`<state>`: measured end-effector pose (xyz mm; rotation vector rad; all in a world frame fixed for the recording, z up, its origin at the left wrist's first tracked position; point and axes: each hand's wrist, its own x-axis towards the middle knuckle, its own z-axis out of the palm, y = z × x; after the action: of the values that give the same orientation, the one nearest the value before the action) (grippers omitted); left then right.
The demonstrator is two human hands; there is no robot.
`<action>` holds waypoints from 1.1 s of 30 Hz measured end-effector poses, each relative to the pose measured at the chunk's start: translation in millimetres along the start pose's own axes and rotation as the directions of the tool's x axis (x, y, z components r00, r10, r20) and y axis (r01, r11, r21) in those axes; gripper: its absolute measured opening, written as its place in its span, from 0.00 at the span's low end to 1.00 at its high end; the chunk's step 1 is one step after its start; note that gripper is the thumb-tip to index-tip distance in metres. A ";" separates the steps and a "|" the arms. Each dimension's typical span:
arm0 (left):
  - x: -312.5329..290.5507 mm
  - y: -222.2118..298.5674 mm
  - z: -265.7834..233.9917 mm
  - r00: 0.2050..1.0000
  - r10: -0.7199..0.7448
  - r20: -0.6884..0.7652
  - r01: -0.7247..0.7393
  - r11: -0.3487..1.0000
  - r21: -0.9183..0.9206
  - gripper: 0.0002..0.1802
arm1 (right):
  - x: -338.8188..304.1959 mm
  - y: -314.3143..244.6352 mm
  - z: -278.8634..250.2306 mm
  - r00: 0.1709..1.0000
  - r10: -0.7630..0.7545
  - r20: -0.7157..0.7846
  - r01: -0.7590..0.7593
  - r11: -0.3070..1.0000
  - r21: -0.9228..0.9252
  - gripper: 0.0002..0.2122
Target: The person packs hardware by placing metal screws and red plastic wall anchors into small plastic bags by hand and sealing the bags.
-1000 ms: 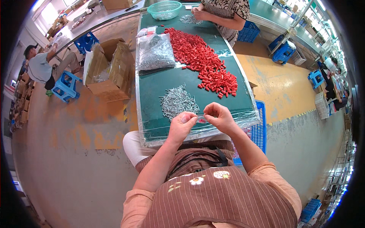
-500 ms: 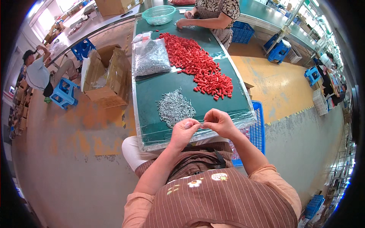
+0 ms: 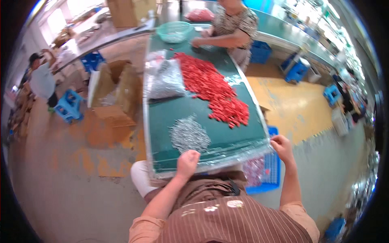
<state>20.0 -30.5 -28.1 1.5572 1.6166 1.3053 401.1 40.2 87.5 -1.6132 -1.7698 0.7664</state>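
Both silver pieces and red tubes lie heaped on our desk. Our left hand is just beside the silver pieces, our right hand near the blue basket; fingers of both look narrow, but we cannot tell what they hold

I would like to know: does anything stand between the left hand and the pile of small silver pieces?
Nothing visible stands between them. The left hand is right at the near edge of the silver pile; blur hides whether they touch. The red pieces lie farther off, to the right.
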 end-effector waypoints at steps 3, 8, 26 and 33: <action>-16.1 -7.7 4.0 0.988 0.147 0.049 -0.149 0.987 0.054 0.08 | 34.2 31.1 37.3 0.985 -0.112 -0.130 0.121 0.990 0.066 0.07; -17.2 -8.7 31.8 0.992 0.122 0.043 -0.118 0.988 -0.097 0.09 | 129.7 158.3 73.7 0.964 -0.181 -0.196 0.176 0.983 -0.047 0.18; -11.8 -9.5 30.8 0.990 0.131 -0.046 -0.130 0.991 0.011 0.11 | 196.0 129.8 154.6 0.910 -0.407 0.079 0.413 0.872 -0.261 0.20; -12.4 3.2 23.0 0.992 0.125 -0.014 -0.124 0.992 0.011 0.10 | 175.2 112.0 161.7 0.897 -0.432 0.090 0.440 0.859 -0.262 0.19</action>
<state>44.0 -36.6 -37.1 1.6822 1.5589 1.3777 337.2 222.5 -91.6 -1.2829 -2.2337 0.3376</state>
